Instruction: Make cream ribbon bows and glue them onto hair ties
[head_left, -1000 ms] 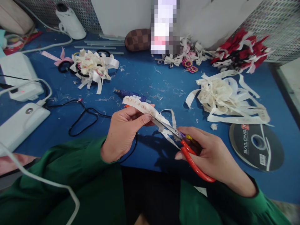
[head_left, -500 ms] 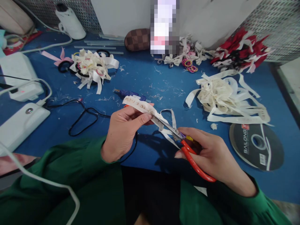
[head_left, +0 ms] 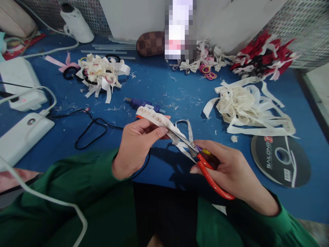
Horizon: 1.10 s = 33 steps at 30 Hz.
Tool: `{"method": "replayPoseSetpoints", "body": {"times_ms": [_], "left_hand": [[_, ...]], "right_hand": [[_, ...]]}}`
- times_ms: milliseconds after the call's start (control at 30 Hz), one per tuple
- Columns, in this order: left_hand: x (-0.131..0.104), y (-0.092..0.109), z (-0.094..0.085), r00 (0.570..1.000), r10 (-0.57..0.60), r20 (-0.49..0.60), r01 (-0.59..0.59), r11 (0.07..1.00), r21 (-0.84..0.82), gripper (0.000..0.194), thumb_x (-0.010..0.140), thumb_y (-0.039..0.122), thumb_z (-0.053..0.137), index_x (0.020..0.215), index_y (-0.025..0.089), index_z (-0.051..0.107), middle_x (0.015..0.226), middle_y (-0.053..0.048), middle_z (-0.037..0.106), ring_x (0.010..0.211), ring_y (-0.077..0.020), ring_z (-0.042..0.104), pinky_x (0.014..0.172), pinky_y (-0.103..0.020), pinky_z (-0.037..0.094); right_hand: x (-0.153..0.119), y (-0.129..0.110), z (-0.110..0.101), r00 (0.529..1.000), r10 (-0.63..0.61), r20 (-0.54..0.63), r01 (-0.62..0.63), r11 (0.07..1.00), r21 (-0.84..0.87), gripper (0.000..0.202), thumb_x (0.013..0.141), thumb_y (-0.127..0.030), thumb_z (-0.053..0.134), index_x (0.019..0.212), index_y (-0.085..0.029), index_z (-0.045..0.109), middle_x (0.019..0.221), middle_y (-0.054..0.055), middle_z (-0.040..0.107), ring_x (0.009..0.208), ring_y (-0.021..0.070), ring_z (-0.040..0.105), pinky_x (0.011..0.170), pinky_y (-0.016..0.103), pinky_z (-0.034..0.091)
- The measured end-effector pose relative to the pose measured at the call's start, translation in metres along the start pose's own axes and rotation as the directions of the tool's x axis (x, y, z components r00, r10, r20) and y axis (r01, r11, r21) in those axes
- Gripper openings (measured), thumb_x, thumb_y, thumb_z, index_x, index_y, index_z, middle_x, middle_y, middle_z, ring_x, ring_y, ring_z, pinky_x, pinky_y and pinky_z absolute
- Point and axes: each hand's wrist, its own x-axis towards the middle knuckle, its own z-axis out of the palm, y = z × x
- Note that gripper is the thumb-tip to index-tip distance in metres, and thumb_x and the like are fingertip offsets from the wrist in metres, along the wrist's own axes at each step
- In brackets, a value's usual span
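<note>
Between the thumb and fingers of my left hand (head_left: 138, 142) is a cream ribbon (head_left: 151, 116) with printed lettering, its end sticking out past the fingertips. My right hand (head_left: 228, 168) is wrapped around red-handled scissors (head_left: 210, 178). The blades lie along the ribbon, their tips close to my left thumb. A narrow white strip (head_left: 189, 130) loops and hangs beside the blades. Something small, purple and yellow, shows by my right fingers, partly hidden. Behind my left hand lies a dark blue glue gun (head_left: 141, 103), partly covered by the ribbon.
A heap of cream ribbons (head_left: 241, 103) and a black ribbon spool (head_left: 281, 159) lie at the right. Ribbon bows with hair ties (head_left: 100, 73) sit at the back left. A black cord (head_left: 95, 120) and white power blocks (head_left: 25, 133) occupy the left side.
The scissors and my right hand have shifted slightly left. My left hand and the ribbon have moved a little to the right; both grips stay the same.
</note>
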Motion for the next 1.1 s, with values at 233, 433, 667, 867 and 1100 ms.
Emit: {"method": "replayPoseSetpoints", "body": {"times_ms": [233, 433, 667, 867, 1100], "left_hand": [[-0.0004, 0.0016, -0.0028, 0.997, -0.048, 0.054, 0.05, 0.998, -0.035, 0.017, 0.077, 0.023, 0.081, 0.094, 0.021, 0.082, 0.107, -0.006, 0.079, 0.082, -0.0183, 0.073, 0.078, -0.03, 0.061], [0.0015, 0.0043, -0.0065, 0.998, -0.031, 0.045, 0.033, 0.999, -0.038, 0.018, 0.086, 0.036, 0.073, 0.089, 0.021, 0.082, 0.1, -0.007, 0.079, 0.081, -0.0208, 0.074, 0.077, -0.033, 0.061], [0.0039, 0.0011, -0.0079, 0.999, 0.001, -0.042, 0.0, 1.0, 0.025, 0.006, 0.077, 0.025, 0.083, 0.081, 0.021, 0.081, 0.076, -0.002, 0.077, 0.069, -0.0163, 0.071, 0.072, -0.029, 0.061], [0.0039, 0.0005, -0.0083, 0.999, -0.003, -0.033, 0.004, 1.0, 0.02, 0.009, 0.073, 0.022, 0.085, 0.08, 0.021, 0.081, 0.078, -0.003, 0.078, 0.07, -0.0172, 0.073, 0.073, -0.031, 0.062], [0.0026, 0.0017, -0.0042, 1.0, -0.019, 0.011, 0.019, 0.999, -0.041, 0.013, 0.074, 0.016, 0.084, 0.087, 0.02, 0.082, 0.088, -0.004, 0.08, 0.075, -0.0155, 0.073, 0.073, -0.027, 0.063]], "right_hand": [[-0.0003, 0.0019, -0.0011, 1.0, -0.012, -0.012, 0.011, 0.999, -0.033, 0.042, 0.084, -0.04, 0.076, 0.12, -0.022, 0.064, 0.096, 0.005, 0.072, 0.066, 0.0149, 0.064, 0.058, 0.025, 0.05], [-0.0009, 0.0022, -0.0031, 1.0, -0.009, -0.014, 0.008, 0.999, -0.048, 0.041, 0.084, -0.042, 0.076, 0.118, -0.023, 0.065, 0.092, 0.004, 0.072, 0.064, 0.0147, 0.063, 0.057, 0.025, 0.05], [-0.0003, 0.0016, -0.0039, 0.999, -0.019, -0.027, 0.017, 0.999, -0.05, 0.04, 0.084, -0.042, 0.076, 0.118, -0.023, 0.064, 0.093, 0.004, 0.071, 0.063, 0.014, 0.062, 0.056, 0.024, 0.05], [-0.001, 0.0015, -0.0038, 1.0, 0.0, -0.02, 0.0, 1.0, -0.017, 0.04, 0.083, -0.039, 0.077, 0.118, -0.025, 0.064, 0.093, 0.003, 0.07, 0.064, 0.0139, 0.061, 0.057, 0.024, 0.049], [-0.0011, 0.001, -0.0019, 1.0, 0.02, -0.004, -0.02, 1.0, -0.003, 0.046, 0.082, -0.042, 0.078, 0.121, -0.024, 0.063, 0.088, 0.002, 0.067, 0.064, 0.0136, 0.059, 0.056, 0.024, 0.049]]}}
